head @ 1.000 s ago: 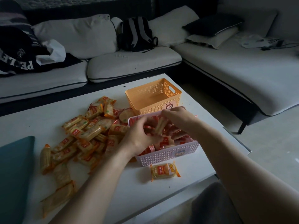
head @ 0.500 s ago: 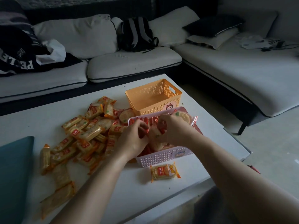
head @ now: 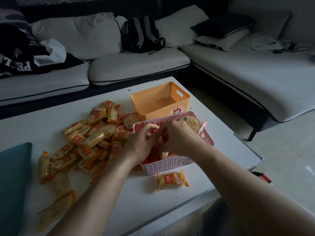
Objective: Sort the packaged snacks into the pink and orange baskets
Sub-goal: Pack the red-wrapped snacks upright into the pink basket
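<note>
A dim living room, seen from above a person's two bare forearms, which reach forward over a white counter (head: 221,150). The left grip (head: 141,143) and right grip (head: 179,138) hang side by side inside the pink basket (head: 167,165), their fingertips almost meeting. Both have fingers curled down into a layer of red-wrapped packets (head: 150,156). The left grip seems to pinch a red wrapper between thumb and fingers. What the right grip holds is hidden under its palm, so I cannot tell. Just beyond the right grip's knuckles, in the basket's far right corner, lies a round cracker packet (head: 191,124).

Straight beyond both grips, touching or nearly touching the pink basket's far wall, stands the orange basket (head: 160,106). Nothing shows inside it.

To the left of the left grip, reaching as far as its wrist, spreads a loose pile of orange-wrapped packets (head: 88,142). Their long axes point many ways. One single packet (head: 172,180) lies on the counter nearer the person than either grip, just outside the pink basket's near wall. Its long axis runs left to right.

Judging from this layout, most of the sorting remains. The pile is the left grip's to reach, sideways and slightly back. From there the orange basket lies forward and to the right. The single packet sits between the forearms, a little closer to the right grip.
</note>
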